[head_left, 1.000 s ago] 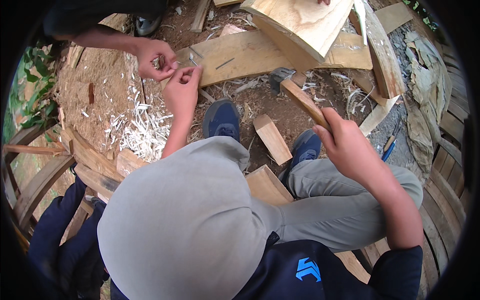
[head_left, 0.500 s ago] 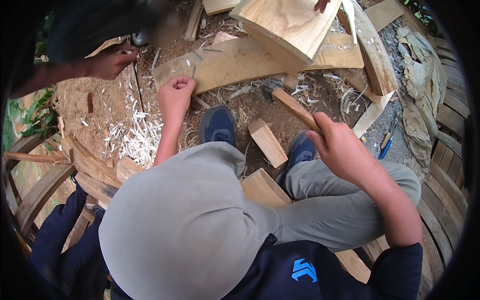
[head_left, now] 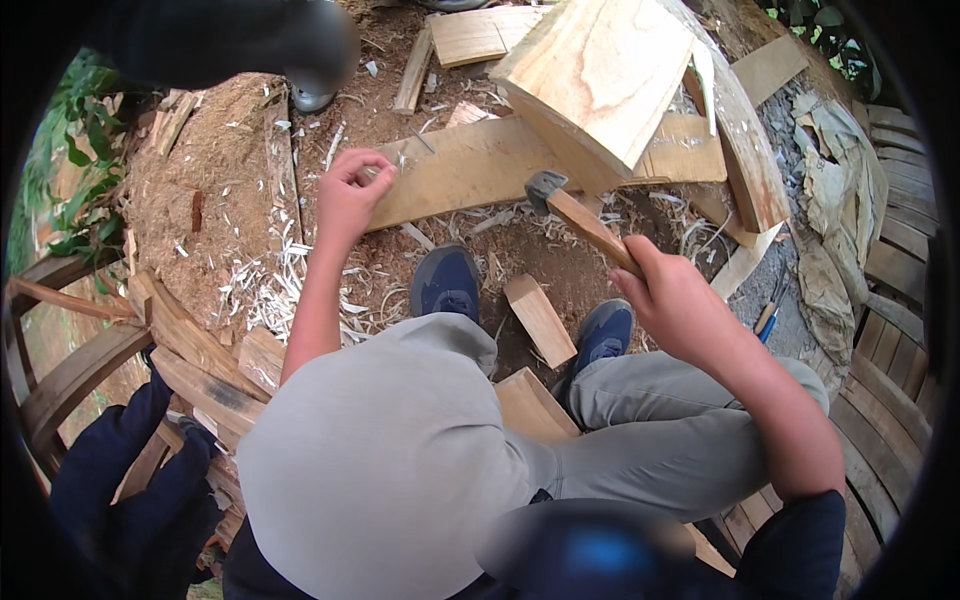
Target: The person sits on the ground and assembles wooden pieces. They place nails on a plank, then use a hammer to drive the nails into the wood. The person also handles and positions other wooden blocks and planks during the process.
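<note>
My right hand (head_left: pixel 668 300) grips the wooden handle of a hammer (head_left: pixel 590 228), its dark metal head raised before the big wooden block (head_left: pixel 610 75). My left hand (head_left: pixel 350 190) is closed in a pinch at the left end of a flat plank (head_left: pixel 470 168); what its fingers hold, if anything, is too small to make out. A thin nail (head_left: pixel 422 140) shows on the plank just right of that hand. The block stands on the plank, its pale grain facing up.
A small wood block (head_left: pixel 540 320) lies between my shoes. White shavings (head_left: pixel 285 285) litter the soil at left. A thick curved timber (head_left: pixel 745 165), a crumpled sheet (head_left: pixel 835 180) and a blue-handled tool (head_left: pixel 768 322) lie to the right. Another person's leg (head_left: pixel 220 45) is at upper left.
My left hand's pinch has loosened slightly beside the plank. The hammer head appears nearer the block. Another person's hand at upper left and fingers on the block have gone from view.
</note>
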A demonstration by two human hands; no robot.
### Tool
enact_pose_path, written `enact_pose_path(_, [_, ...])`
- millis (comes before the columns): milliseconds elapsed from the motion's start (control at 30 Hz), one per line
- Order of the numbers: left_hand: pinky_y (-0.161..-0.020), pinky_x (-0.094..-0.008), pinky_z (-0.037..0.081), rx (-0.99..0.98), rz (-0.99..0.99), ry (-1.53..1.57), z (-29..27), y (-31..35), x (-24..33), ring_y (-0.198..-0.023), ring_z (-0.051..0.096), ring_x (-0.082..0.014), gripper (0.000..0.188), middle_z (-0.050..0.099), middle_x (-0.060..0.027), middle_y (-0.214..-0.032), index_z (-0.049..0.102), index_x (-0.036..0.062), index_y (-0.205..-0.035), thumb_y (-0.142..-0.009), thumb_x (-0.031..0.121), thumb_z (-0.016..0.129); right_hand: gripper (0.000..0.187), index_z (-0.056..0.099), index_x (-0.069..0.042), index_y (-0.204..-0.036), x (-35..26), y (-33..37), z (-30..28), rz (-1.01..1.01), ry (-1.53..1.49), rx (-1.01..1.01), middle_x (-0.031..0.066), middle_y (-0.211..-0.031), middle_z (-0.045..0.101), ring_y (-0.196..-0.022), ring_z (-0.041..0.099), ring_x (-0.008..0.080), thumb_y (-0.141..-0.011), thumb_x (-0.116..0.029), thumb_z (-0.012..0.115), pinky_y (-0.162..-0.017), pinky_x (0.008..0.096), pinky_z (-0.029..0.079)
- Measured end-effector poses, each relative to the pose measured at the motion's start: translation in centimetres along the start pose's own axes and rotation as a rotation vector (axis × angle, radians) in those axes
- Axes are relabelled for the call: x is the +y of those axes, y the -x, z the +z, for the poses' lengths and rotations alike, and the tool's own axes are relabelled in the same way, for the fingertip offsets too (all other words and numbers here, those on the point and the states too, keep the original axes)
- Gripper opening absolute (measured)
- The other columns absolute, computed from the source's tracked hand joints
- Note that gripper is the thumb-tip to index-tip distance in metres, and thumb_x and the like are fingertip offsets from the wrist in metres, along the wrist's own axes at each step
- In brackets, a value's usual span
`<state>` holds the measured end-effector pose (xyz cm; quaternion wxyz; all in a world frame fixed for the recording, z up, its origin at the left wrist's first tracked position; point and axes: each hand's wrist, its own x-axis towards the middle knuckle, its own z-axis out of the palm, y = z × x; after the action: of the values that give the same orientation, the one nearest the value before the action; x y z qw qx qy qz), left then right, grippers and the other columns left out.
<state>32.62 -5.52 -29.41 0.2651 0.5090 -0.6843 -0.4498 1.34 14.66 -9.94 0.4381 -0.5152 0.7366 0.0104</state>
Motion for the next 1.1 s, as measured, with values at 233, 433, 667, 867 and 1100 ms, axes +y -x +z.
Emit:
enact_pose_path(233, [-0.052,-0.022,0.039,-0.166,-0.196,0.027,1.6,2.6,0.3,-0.058,0.049,-0.0037,0.016,0.068,0.0003,-0.097,0.075,0.005,-0.102,-0.087,0.01,0.073,0.024,0.051,0.0,-0.103,1.1,-0.8,1.4,-0.022,0.077,-0.037,0.0289,-0.084,0.066,-0.085,0.065,0.0496,-0.101,-0.023,0.057,-0.075,0.0572,0.05])
enact_pose_path(433, [-0.065,-0.0266,0.045,-0.062,0.099,-0.023,2.5,-2.3,1.9,-0.062,0.05,-0.0116,0.017,0.061,-0.0006,-0.083,0.068,0.0021,-0.1,-0.096,0.013,0.056,0.024,0.051,0.0,-0.103,1.5,0.0,1.8,-0.03,0.041,-0.013,0.0293,-0.084,0.064,-0.083,0.063,0.05,-0.1,-0.023,0.059,-0.073,0.0562,0.048])
enact_pose_path(667, [-0.073,-0.0366,0.045,-0.268,-0.036,-0.095,2.5,-14.0,0.8,-0.073,0.056,-0.0204,0.03,0.057,-0.0103,-0.075,0.056,0.0054,-0.082,-0.096,0.029,0.046,0.024,0.05,0.0,-0.104,1.0,0.2,1.9,-0.083,0.042,-0.062,0.0286,-0.084,0.066,-0.084,0.064,0.0494,-0.101,-0.022,0.058,-0.074,0.0577,0.049])
enact_pose_path(867, [-0.073,-0.0418,0.048,-0.393,0.097,-0.4,6.9,-16.1,1.2,-0.082,0.066,-0.0288,0.022,0.07,-0.0109,-0.089,0.05,0.0045,-0.088,-0.088,0.023,0.06,0.024,0.048,0.0,-0.103,0.8,0.3,1.3,-0.084,0.067,-0.082,0.0275,-0.081,0.066,-0.082,0.066,0.0482,-0.101,-0.022,0.056,-0.073,0.0568,0.052])
enact_pose_path(1100, [-0.077,-0.0412,0.053,-0.452,0.252,-0.417,8.5,-16.8,-0.3,-0.091,0.071,-0.0303,0.022,0.073,-0.0096,-0.093,0.05,0.0048,-0.096,-0.083,0.006,0.068,0.024,0.048,0.0,-0.103,1.2,0.1,1.0,-0.067,0.05,-0.089,0.0272,-0.08,0.066,-0.082,0.066,0.0479,-0.101,-0.022,0.057,-0.072,0.0566,0.052])
